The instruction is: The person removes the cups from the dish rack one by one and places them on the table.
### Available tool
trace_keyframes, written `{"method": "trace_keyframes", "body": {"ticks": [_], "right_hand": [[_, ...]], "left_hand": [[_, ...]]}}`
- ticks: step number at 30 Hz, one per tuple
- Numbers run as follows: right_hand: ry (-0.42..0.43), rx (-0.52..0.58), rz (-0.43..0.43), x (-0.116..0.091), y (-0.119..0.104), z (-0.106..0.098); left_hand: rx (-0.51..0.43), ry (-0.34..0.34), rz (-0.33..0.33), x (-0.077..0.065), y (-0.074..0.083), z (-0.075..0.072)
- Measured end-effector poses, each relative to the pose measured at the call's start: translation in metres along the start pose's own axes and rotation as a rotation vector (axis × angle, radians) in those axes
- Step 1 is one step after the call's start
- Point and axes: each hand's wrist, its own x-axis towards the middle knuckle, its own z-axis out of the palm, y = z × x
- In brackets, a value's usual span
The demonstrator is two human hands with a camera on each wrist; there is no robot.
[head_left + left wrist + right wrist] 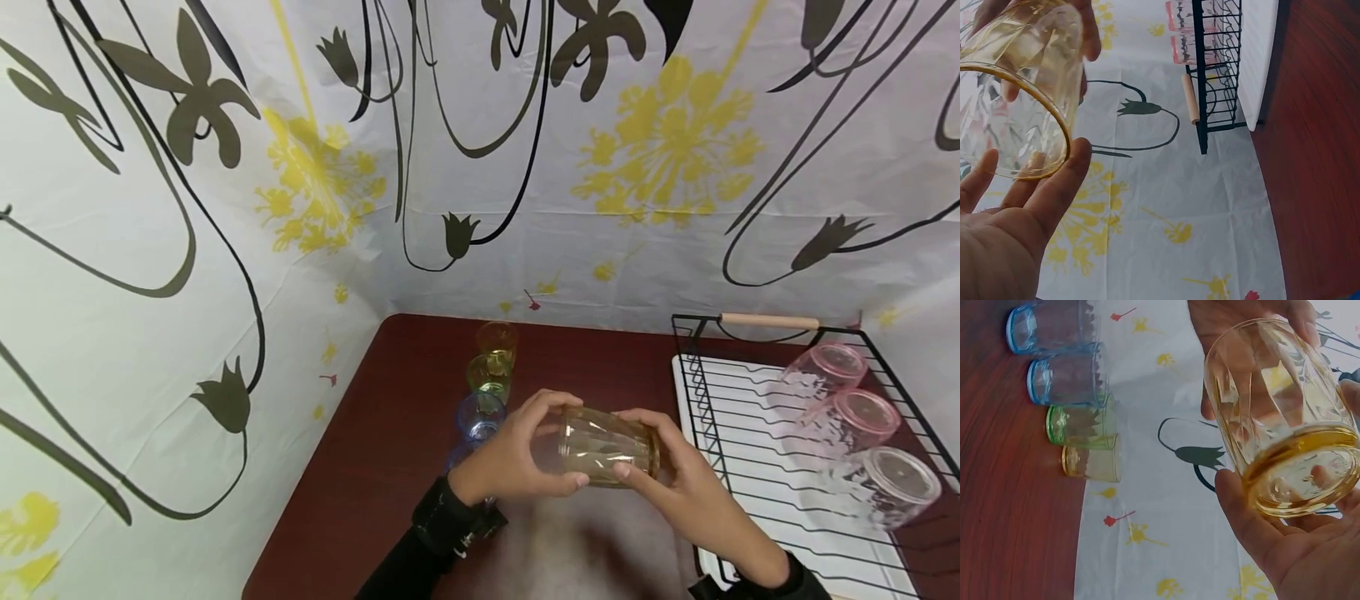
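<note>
An amber-tinted drinking glass is held up between both hands, lying on its side above the table. My left hand holds its rim end, with thumb and fingers on opposite sides. Around the thick base, the fingers and thumb of my right hand grip the glass. The left wrist view shows the open rim of the amber glass close to the left fingers. In the right wrist view, the heavy base of the amber glass rests against the right hand's fingers.
Left of the hands stands a row: blue glasses, a green glass and a yellow glass. A black wire rack on the right holds pink glasses and a clear glass, bottoms up. Patterned cloth hangs behind the dark red table.
</note>
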Motion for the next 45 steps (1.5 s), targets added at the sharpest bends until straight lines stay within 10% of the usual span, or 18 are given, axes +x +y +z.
{"method": "trace_keyframes", "body": {"ticks": [14,26,45], "right_hand": [[-0.007,-0.408,-0.06,-0.002,0.003,-0.017],[-0.001,-0.68,0.027,-0.022,0.017,-0.039],[-0.1,-0.658,0.286,-0.051,0.033,-0.058]], "left_hand": [[0.266,-0.088,-0.036,0.02,0.009,-0.025],[0.609,-0.173,-0.214,0.048,-0.003,-0.051],[0.84,-0.331,-0.464,0.126,-0.062,-0.062]]}}
